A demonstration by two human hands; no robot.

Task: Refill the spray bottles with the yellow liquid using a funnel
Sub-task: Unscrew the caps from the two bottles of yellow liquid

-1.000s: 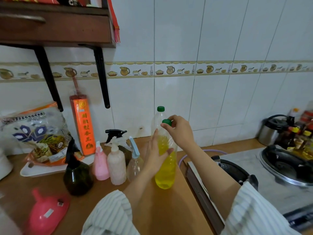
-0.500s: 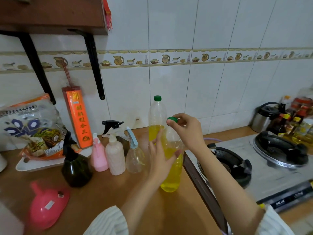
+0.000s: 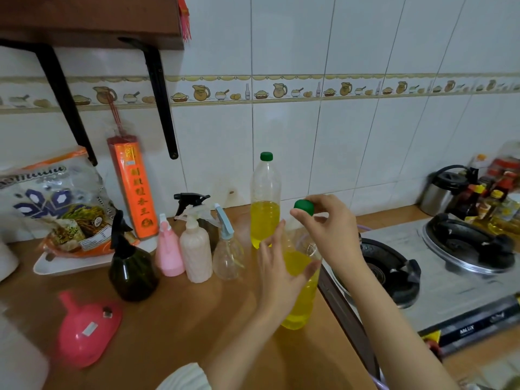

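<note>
R hand [image 3: 327, 220] pinches green cap [image 3: 304, 207] at 12 o'clock above near bottle [image 3: 299, 291], axis upright; L hand [image 3: 277, 273] steadies body, fingers apart. Funnel [image 3: 87, 330] at 9 o'clock, nearer L.

Green cap [image 3: 304, 207]: a second ago seated on the neck of the near bottle of yellow liquid [image 3: 299, 299]; now lifted clear, pinched in the right hand [image 3: 327, 229], raised above the open neck. Left hand [image 3: 281, 273]: earlier wrapped around the bottle's side; now fingers spread, thumb alone seen against the front. Bottle left standing, uncapped.
</note>
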